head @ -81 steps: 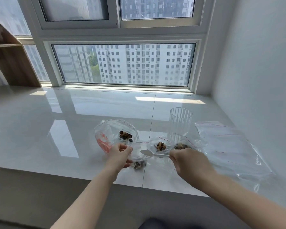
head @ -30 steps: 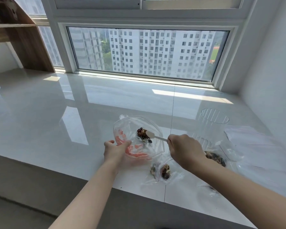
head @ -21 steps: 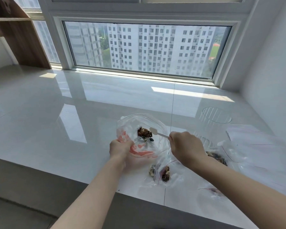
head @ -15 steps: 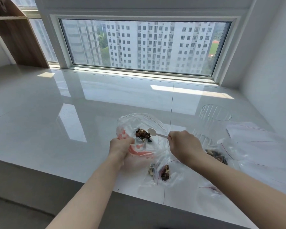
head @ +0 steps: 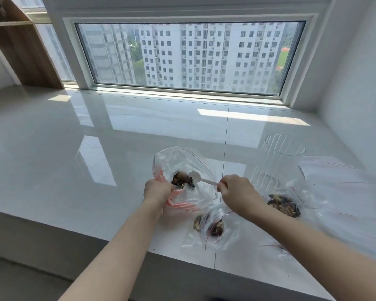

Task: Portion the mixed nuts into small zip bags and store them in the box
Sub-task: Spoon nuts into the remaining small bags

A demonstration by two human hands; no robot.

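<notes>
Currently scooping. Left hand (head: 157, 191) grips the big bag (head: 182, 177) bunched at its near edge, mouth held open. Right hand (head: 237, 191) pinches the white spoon (head: 201, 179) by its handle, bowl just beside the nuts (head: 181, 181) inside the bag. Filled small bag (head: 213, 227) lies nearer the counter edge than the big bag; another (head: 283, 205) to its right. Film looks thin, slippery, limp: best held at the zip rim. Nuts light, loose, likely to roll off.

A glossy white window ledge (head: 117, 148) carries everything. On it lie a large clear bag (head: 189, 170), two small zip bags with nuts (head: 213, 227) (head: 284, 206), a ribbed clear cup (head: 280, 157) (standing upright) and flat empty bags (head: 339, 181) at the right.
</notes>
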